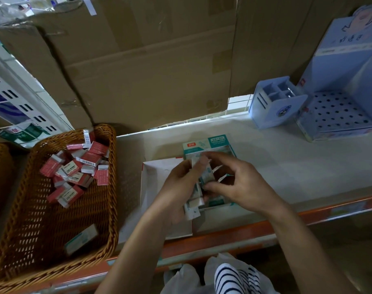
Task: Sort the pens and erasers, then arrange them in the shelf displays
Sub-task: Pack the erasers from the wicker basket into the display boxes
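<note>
A pale shelf (265,158) with an orange front edge is seen, and big brown cardboard boxes (138,60) are stacked behind it. A brown woven basket (108,209) is set at the left end. Many small red erasers (74,168) are piled in it, and one teal eraser (81,240) lies apart near its front. Two blue pen stands (333,111) with empty holes are kept at the right, well apart from the hands.

In the middle, a teal box (210,145) is laid open just beside a white box (159,172). A small stack of teal erasers (198,187) is held over these boxes. The stack is gripped by the left hand (176,192), with the thumb pressed on top. The right hand (242,187) is curled, and one eraser at the side of the stack seems to be pinched by its fingertips; this part is blurred.

The erasers are likely light and a bit soft, with smooth paper sleeves that may slide. A stack could slip apart, so it is best squeezed gently from both flat sides. A single eraser is best taken by its long edges. Little harm would be done if one were dropped.
</note>
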Motion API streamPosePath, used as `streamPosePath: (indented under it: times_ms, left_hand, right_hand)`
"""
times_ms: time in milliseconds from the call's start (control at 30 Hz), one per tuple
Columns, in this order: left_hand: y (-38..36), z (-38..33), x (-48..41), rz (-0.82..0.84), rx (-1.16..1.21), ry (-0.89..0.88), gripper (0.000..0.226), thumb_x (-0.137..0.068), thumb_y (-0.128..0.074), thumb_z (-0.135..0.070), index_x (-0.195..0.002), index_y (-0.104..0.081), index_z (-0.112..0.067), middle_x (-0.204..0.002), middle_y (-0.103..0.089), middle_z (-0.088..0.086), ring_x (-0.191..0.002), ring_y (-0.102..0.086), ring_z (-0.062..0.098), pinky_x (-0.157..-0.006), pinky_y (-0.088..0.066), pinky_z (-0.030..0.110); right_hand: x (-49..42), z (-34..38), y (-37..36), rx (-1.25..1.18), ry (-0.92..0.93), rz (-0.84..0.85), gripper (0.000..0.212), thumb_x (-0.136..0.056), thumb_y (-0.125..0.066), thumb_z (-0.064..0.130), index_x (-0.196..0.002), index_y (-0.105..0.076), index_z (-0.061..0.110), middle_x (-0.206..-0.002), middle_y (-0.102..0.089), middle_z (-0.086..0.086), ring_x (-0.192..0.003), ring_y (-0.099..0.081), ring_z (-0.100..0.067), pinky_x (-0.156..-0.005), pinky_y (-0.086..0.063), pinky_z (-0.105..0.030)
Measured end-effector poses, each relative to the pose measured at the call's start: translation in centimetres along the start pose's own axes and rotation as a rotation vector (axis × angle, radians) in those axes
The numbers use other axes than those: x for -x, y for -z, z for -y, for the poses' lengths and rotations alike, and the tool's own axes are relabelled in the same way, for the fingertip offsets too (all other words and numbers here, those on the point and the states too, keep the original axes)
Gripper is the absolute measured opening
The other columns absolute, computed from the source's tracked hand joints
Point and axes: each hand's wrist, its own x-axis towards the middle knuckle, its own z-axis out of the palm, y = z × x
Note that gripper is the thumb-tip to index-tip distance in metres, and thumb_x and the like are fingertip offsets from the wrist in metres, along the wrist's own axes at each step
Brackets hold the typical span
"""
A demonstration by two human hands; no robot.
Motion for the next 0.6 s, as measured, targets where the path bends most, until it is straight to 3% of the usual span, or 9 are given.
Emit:
streamPosePath:
  times_ms: [100,267,367,467,533,600]
  left_hand:
    - [-0.4,-0.4,0.0,0.026,0.039,0.078,0.032,-0.098,-0.042,-0.040,-0.113,-0.062,-0.019,-0.081,-0.074,0.005,-0.053,-0.064,0.015,-0.049,-0.052,0.023]
    - [-0.1,-0.3,-0.3,-0.030,-0.051,0.065,0.026,-0.095,-0.052,-0.034,-0.110,-0.062,-0.017,-0.078,-0.072,0.004,-0.048,-0.059,0.011,-0.047,-0.048,0.020]
    - [-0.5,-0.1,-0.5,-0.057,0.005,0.057,0.020,-0.095,-0.053,-0.029,-0.107,-0.063,-0.016,-0.067,-0.069,-0.002,-0.047,-0.055,0.009,-0.042,-0.043,0.017]
    - [-0.7,0.2,-0.8,-0.088,0.012,0.039,0.016,-0.094,-0.054,-0.027,-0.100,-0.064,-0.015,-0.062,-0.065,-0.004,-0.047,-0.053,0.008,-0.040,-0.042,0.016]
    - [-0.8,0.3,-0.8,-0.099,0.006,0.027,0.017,-0.092,-0.057,-0.028,-0.099,-0.065,-0.014,-0.063,-0.064,-0.004,-0.048,-0.054,0.008,-0.041,-0.043,0.017]
    - [-0.8,0.3,-0.7,-0.118,-0.015,0.002,0.017,-0.090,-0.060,-0.026,-0.099,-0.065,-0.013,-0.061,-0.066,-0.006,-0.046,-0.057,0.004,-0.043,-0.045,0.018]
  right_hand:
    - [0.1,-0.2,0.2,-0.027,0.020,-0.036,0.057,-0.082,-0.068,0.007,-0.115,-0.049,0.050,-0.100,-0.065,0.005,-0.083,-0.065,-0.011,-0.078,-0.055,-0.028]
    - [0.2,-1.2,0.6,-0.091,-0.049,-0.085,0.049,-0.085,-0.064,0.002,-0.119,-0.055,0.036,-0.099,-0.064,0.005,-0.084,-0.068,-0.014,-0.078,-0.057,-0.039]
    - [0.3,-1.1,0.7,-0.062,-0.020,-0.125,0.049,-0.082,-0.068,0.004,-0.115,-0.057,0.039,-0.099,-0.064,0.011,-0.089,-0.066,-0.007,-0.079,-0.056,-0.025]
    - [0.4,-1.1,0.6,0.115,0.014,-0.141,0.060,-0.076,-0.074,0.006,-0.123,-0.053,0.039,-0.103,-0.051,0.020,-0.094,-0.058,0.002,-0.086,-0.047,-0.009]
    - [0.4,-1.4,0.7,0.116,-0.003,-0.165,0.055,-0.081,-0.070,0.007,-0.125,-0.053,0.035,-0.102,-0.052,0.015,-0.095,-0.059,-0.002,-0.090,-0.047,-0.012]
    - [0.4,-1.5,0.9,-0.036,-0.053,-0.163,0.038,-0.089,-0.062,0.009,-0.121,-0.057,0.029,-0.102,-0.063,0.010,-0.093,-0.065,-0.006,-0.086,-0.052,-0.021]
